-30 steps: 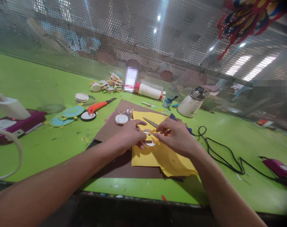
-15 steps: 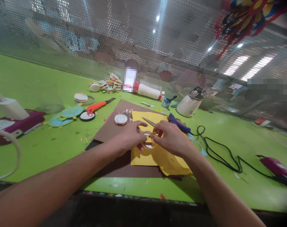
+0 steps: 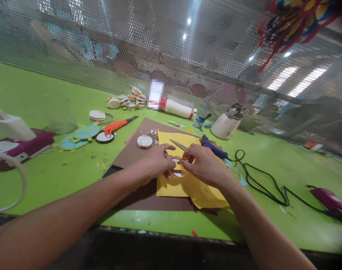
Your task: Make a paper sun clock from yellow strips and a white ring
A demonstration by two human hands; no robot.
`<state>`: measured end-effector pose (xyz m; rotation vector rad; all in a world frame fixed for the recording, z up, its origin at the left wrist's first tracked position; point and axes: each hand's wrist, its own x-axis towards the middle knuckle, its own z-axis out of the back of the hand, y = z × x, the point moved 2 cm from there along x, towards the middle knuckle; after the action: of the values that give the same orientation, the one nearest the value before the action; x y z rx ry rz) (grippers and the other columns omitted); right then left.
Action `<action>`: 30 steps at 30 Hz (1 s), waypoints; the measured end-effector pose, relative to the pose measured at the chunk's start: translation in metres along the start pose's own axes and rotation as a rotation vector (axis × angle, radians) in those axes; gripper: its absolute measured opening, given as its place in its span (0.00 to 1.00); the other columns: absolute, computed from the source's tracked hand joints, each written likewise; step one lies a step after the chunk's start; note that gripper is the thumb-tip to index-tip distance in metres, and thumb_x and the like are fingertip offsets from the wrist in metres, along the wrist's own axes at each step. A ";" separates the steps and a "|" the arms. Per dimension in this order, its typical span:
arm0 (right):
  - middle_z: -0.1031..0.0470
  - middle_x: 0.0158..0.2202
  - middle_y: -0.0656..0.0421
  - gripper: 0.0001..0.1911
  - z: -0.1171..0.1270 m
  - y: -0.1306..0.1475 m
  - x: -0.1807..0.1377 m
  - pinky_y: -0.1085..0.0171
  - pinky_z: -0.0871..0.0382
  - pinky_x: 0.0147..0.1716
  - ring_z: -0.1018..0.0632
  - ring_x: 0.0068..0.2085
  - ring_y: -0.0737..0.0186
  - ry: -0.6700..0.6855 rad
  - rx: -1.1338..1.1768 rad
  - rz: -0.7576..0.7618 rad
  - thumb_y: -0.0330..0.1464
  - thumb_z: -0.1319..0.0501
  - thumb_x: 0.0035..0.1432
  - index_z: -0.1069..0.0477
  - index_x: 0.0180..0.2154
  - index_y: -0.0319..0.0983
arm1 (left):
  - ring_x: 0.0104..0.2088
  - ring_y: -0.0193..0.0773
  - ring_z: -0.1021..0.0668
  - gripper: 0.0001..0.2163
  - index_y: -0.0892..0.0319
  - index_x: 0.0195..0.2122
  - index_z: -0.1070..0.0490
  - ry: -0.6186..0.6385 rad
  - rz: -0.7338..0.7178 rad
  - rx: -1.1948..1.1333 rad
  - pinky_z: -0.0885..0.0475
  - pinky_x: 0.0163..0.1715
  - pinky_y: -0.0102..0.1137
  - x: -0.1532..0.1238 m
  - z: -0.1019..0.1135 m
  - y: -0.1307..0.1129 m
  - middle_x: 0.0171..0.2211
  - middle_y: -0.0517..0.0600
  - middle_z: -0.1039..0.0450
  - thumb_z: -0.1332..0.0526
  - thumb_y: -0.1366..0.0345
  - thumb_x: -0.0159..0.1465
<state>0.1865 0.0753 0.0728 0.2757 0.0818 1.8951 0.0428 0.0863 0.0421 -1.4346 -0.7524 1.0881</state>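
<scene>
The left hand (image 3: 155, 161) grips a white disc (image 3: 177, 175) by its rim — apparently to steady it between the hands over yellow paper (image 3: 171, 190) — while the right hand (image 3: 206, 163) bends to the opposite edge, pinching or merely touching I cannot tell, a glue gun (image 3: 214, 149) handy just beyond.

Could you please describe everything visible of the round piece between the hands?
The round piece has a white face crossed by a dark strip, a reddish rim, and looks like card. Its face is up, over the yellow sheet; whether it rests there is unclear. The left hand touches its left side; the right hand covers its upper right.
</scene>
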 end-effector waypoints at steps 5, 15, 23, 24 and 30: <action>0.28 0.29 0.57 0.07 0.004 -0.004 -0.001 0.66 0.39 0.29 0.29 0.30 0.64 -0.028 0.067 0.001 0.31 0.43 0.52 0.26 0.28 0.37 | 0.14 0.33 0.30 0.28 0.69 0.53 0.40 -0.007 0.006 -0.029 0.32 0.16 0.28 0.000 0.001 -0.001 0.16 0.40 0.36 0.43 0.81 0.48; 0.28 0.28 0.58 0.06 0.002 0.003 -0.004 0.67 0.43 0.27 0.30 0.29 0.65 -0.047 -0.054 0.029 0.29 0.43 0.52 0.29 0.27 0.37 | 0.14 0.32 0.30 0.27 0.69 0.54 0.40 -0.014 0.033 -0.023 0.33 0.16 0.28 -0.001 0.000 -0.002 0.16 0.41 0.35 0.43 0.81 0.50; 0.28 0.29 0.58 0.07 -0.002 0.005 -0.005 0.66 0.44 0.28 0.29 0.29 0.65 -0.066 -0.199 0.075 0.29 0.43 0.55 0.29 0.27 0.37 | 0.14 0.32 0.30 0.28 0.67 0.53 0.40 0.011 0.017 -0.003 0.33 0.16 0.27 0.001 0.000 0.001 0.16 0.40 0.36 0.43 0.81 0.49; 0.28 0.29 0.58 0.07 -0.002 0.005 -0.005 0.66 0.44 0.27 0.29 0.29 0.64 -0.065 -0.205 0.080 0.29 0.43 0.56 0.29 0.27 0.37 | 0.14 0.32 0.30 0.28 0.67 0.53 0.40 0.012 0.022 0.001 0.34 0.16 0.27 0.001 0.000 0.001 0.16 0.40 0.36 0.44 0.81 0.48; 0.28 0.29 0.58 0.06 -0.001 0.005 -0.005 0.66 0.45 0.27 0.29 0.29 0.65 -0.069 -0.219 0.096 0.29 0.43 0.55 0.29 0.28 0.37 | 0.14 0.32 0.31 0.28 0.67 0.54 0.41 0.003 0.042 -0.005 0.34 0.16 0.26 0.000 0.000 0.000 0.15 0.39 0.36 0.44 0.82 0.49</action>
<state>0.1832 0.0690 0.0718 0.1977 -0.1874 1.9688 0.0434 0.0865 0.0423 -1.4613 -0.7266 1.1166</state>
